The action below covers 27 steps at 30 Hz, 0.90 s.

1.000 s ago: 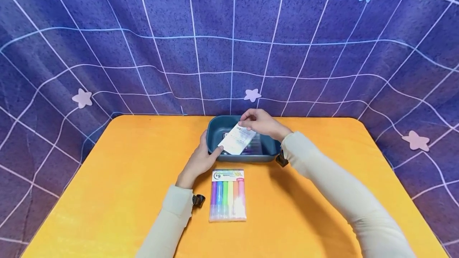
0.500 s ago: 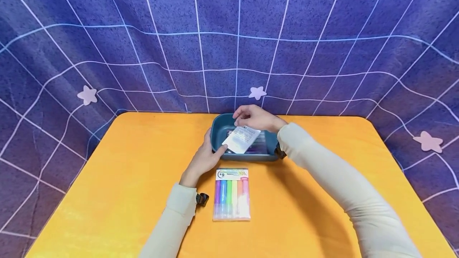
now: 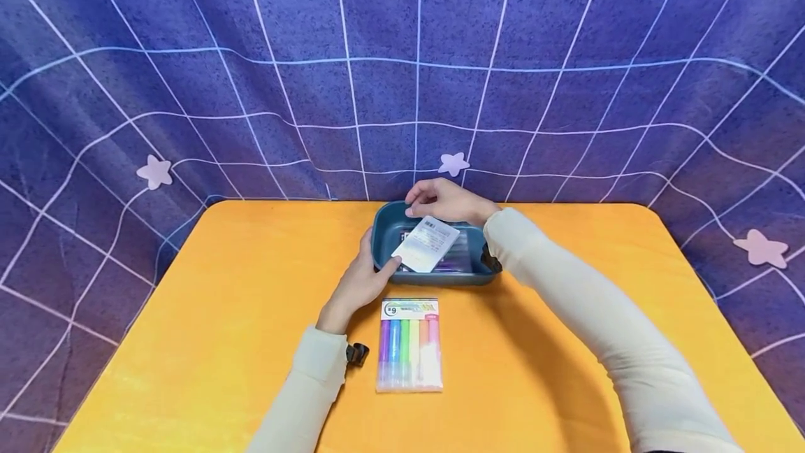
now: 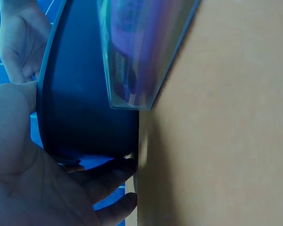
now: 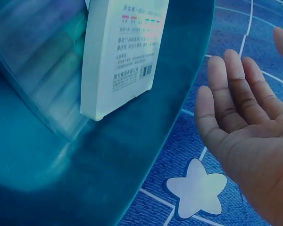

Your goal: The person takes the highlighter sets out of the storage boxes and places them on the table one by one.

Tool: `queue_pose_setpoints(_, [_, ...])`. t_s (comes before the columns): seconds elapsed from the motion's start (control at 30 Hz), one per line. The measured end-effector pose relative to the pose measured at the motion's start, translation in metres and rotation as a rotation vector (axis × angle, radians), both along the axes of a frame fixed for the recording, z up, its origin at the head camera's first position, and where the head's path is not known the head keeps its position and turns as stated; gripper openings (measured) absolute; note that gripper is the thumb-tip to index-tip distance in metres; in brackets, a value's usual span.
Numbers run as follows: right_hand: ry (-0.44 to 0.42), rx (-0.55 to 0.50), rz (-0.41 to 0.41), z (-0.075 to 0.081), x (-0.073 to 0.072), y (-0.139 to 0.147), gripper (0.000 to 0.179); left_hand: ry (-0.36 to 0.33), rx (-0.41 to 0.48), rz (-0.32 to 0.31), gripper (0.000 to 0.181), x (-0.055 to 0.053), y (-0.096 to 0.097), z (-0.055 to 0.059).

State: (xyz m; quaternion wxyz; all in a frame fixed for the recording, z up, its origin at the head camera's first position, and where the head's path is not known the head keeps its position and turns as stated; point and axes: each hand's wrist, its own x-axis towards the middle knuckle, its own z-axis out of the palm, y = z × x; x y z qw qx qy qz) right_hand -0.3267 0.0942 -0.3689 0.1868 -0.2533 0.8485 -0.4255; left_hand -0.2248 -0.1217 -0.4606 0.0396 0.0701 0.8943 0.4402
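Note:
My left hand [image 3: 358, 284] grips the left end of a dark teal plastic bin [image 3: 434, 278], thumb at the rim and fingers around the outer wall. Inside, a white printed box [image 3: 428, 243] with a barcode leans at a slant. It partly covers a clear pack of pens [image 3: 460, 256] lying in the bin; the right wrist view shows that pack [image 5: 42, 61] beside the box [image 5: 125, 56]. Above the bin's back edge hovers my right hand [image 3: 448, 200], holding nothing. Its fingers are loosely bent in the right wrist view, apart from the box.
A clear pack of colourful highlighters [image 3: 410, 355] lies on the orange table [image 3: 239, 313] just in front of the bin. Behind the table's back edge hangs a blue grid-patterned cloth [image 3: 377, 89] with star shapes.
My right hand has let go of the white box and moved slightly up and away from it. The box stays leaning in the bin. My left hand keeps its hold on the bin.

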Motion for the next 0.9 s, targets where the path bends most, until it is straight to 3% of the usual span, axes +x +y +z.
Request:
queue_pose_setpoints(0.53, [0.049, 0.097, 0.09, -0.007, -0.013, -0.01, 0.043, 0.032, 0.021, -0.024, 0.085, -0.003, 0.001, -0.004])
queue_pose_setpoints(0.9, [0.089, 0.246, 0.138, -0.013, -0.016, -0.017, 0.046, 0.024, 0.016, -0.025, 0.086, 0.0, -0.001, -0.001])
